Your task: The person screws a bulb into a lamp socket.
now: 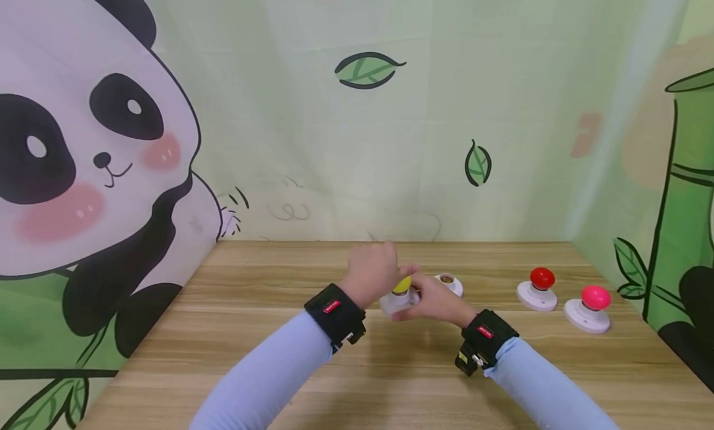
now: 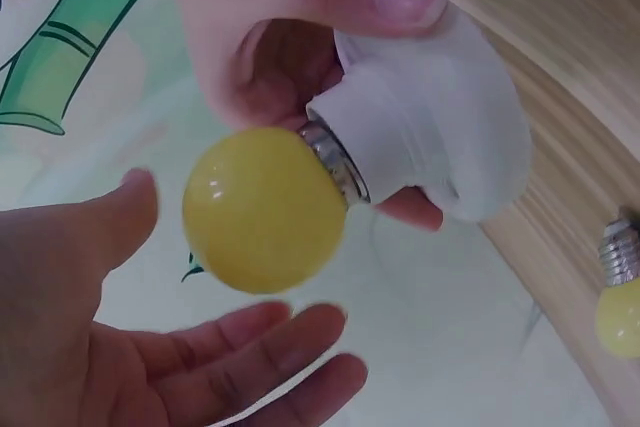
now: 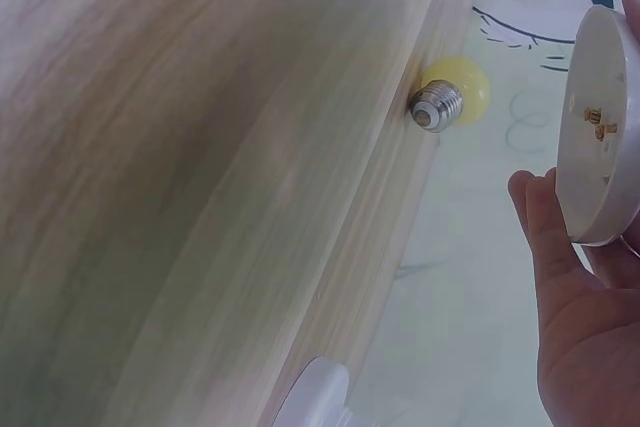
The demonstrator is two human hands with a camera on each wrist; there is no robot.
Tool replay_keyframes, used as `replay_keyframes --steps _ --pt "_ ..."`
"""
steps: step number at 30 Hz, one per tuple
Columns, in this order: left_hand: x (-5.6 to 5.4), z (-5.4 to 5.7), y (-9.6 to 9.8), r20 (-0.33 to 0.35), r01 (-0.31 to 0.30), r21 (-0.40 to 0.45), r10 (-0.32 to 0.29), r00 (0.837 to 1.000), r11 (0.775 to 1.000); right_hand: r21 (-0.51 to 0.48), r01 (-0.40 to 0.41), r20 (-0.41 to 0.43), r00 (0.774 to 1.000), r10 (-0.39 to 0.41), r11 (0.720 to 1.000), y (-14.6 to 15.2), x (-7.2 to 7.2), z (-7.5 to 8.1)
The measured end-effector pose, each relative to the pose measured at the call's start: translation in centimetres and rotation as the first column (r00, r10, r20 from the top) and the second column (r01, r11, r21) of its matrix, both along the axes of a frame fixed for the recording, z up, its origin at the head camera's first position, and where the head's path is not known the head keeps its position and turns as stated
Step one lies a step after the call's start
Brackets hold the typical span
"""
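Observation:
My right hand [image 1: 437, 301] grips a white lamp socket [image 2: 450, 117] by its round base, thumb on one side and fingers on the other. In the right wrist view the socket's underside [image 3: 595, 127] shows brass-coloured screws. A yellow bulb [image 2: 265, 209] sits in the socket's mouth, a band of its metal screw cap showing. My left hand [image 2: 190, 347] is around the bulb with fingers spread, its thumb apart from the glass and its fingertips close under it. From the head view, the left hand [image 1: 372, 274] covers part of the bulb [image 1: 402, 285].
A second yellow bulb [image 3: 462, 92] lies loose on the wooden table [image 1: 268, 355]. Just right of my hands stands a white socket [image 1: 454, 285] without a bulb. Farther right, a red bulb [image 1: 542, 278] and a pink bulb [image 1: 595, 298] stand in white sockets. Printed cloth hangs behind.

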State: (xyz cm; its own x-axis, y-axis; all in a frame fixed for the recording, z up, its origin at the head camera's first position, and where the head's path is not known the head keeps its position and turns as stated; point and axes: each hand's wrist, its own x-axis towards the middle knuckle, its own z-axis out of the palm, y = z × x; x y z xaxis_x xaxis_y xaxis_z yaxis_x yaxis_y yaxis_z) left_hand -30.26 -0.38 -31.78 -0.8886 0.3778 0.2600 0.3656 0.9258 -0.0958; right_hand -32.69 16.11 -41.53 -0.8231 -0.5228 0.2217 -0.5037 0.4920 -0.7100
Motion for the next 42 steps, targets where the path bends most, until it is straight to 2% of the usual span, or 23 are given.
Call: replay_keyframes --steps 6,14,19,22,25,37,42 --pt "-0.1 0.0 0.1 0.049 -0.016 -0.017 0.016 0.999 1.0 0.024 0.024 0.006 1.0 -0.024 0.999 0.0 -0.1 0.2" --pt "-0.4 0.3 0.5 0.076 -0.019 -0.015 0.02 0.997 1.0 0.034 0.034 -0.007 0.999 -0.034 0.999 -0.1 -0.3 0.6" --pt "-0.5 0.6 0.4 0.123 0.038 0.039 -0.042 0.991 0.999 0.028 0.012 -0.036 0.999 -0.011 1.0 -0.1 -0.5 0.5" --pt "-0.5 0.5 0.2 0.182 0.08 0.114 -0.1 0.978 0.99 0.008 -0.008 -0.026 1.0 0.008 1.0 0.0 -0.6 0.3" --pt "-0.5 0.2 0.1 0.219 0.098 0.155 -0.131 0.967 0.983 -0.008 -0.021 0.004 1.0 0.021 1.0 -0.1 -0.6 0.0" --pt "-0.2 -0.2 -0.3 0.235 0.109 0.187 -0.152 0.96 0.976 -0.024 -0.035 0.007 0.999 0.035 0.999 -0.3 -0.3 -0.5" --pt "-0.2 -0.1 -0.5 0.213 0.108 0.195 -0.15 0.966 0.975 -0.008 -0.008 -0.02 1.0 0.008 1.0 -0.2 -0.2 -0.2"
